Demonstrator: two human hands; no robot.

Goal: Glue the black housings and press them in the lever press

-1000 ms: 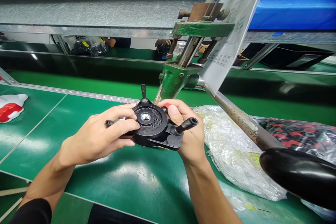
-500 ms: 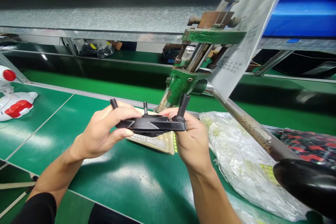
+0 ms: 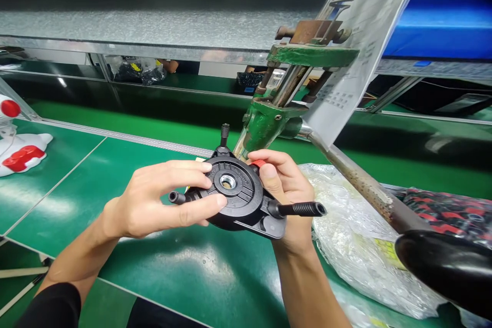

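Note:
A black three-cornered plastic base (image 3: 246, 197) with a metal-threaded centre hole and three ribbed posts is held tilted above the table, its round face toward me. My left hand (image 3: 169, 195) grips its left side, fingertips and thumb lying on the face beside the hole. My right hand (image 3: 288, 179) holds its right edge, palm partly hidden behind it. Between the right thumb and forefinger shows a small red part (image 3: 258, 163); whether it belongs to the base I cannot tell. A hand press with a green body (image 3: 265, 118) stands just behind.
Clear plastic wrapping (image 3: 353, 230) lies on the right of the green table (image 3: 169, 266). The press's lever with a black knob (image 3: 442, 266) reaches toward me there. A white and red figure (image 3: 23, 151) stands at left. Behind, another person's hand (image 3: 171, 65) is near bagged parts (image 3: 138, 70).
The black base has been tipped from edge-on to showing its round face, and moved slightly right. My left fingers have shifted onto the face; the red part has come into view.

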